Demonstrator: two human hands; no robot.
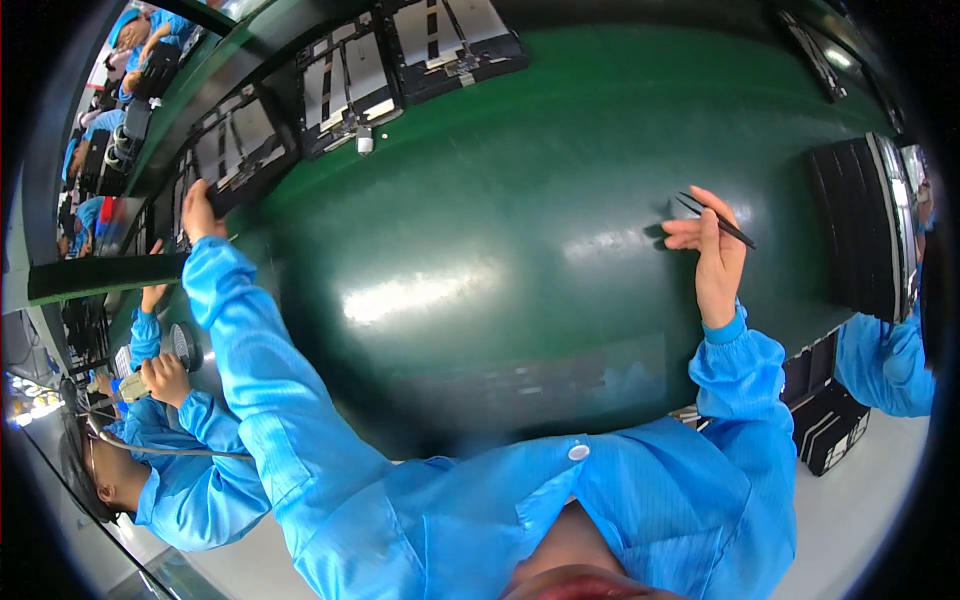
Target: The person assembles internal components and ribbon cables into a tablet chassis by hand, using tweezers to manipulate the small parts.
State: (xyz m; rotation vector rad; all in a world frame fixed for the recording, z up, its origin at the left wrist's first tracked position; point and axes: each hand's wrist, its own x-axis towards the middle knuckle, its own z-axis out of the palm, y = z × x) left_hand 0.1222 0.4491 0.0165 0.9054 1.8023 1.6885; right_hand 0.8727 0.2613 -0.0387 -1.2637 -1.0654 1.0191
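My left hand (201, 213) reaches out to the far left, its fingers closed on the near edge of a flat black unit with grey panels (238, 143). Part of the grip is hidden behind the back of the hand. Over the right side of the green table (520, 200), my right hand (718, 262) holds black tweezers (735, 232), their points toward the upper left. Some fingers of that hand stretch out to the left. Two similar flat black units, a middle one (345, 80) and a right one (455, 45), lie along the far edge.
A small whitish piece (365, 140) sits by the middle unit. At the right edge stands a stack of black slabs (855, 225). A dark bar (105, 277) juts in at left, where a co-worker in blue (195, 475) holds a tool. Black boxes (830, 430) stand lower right.
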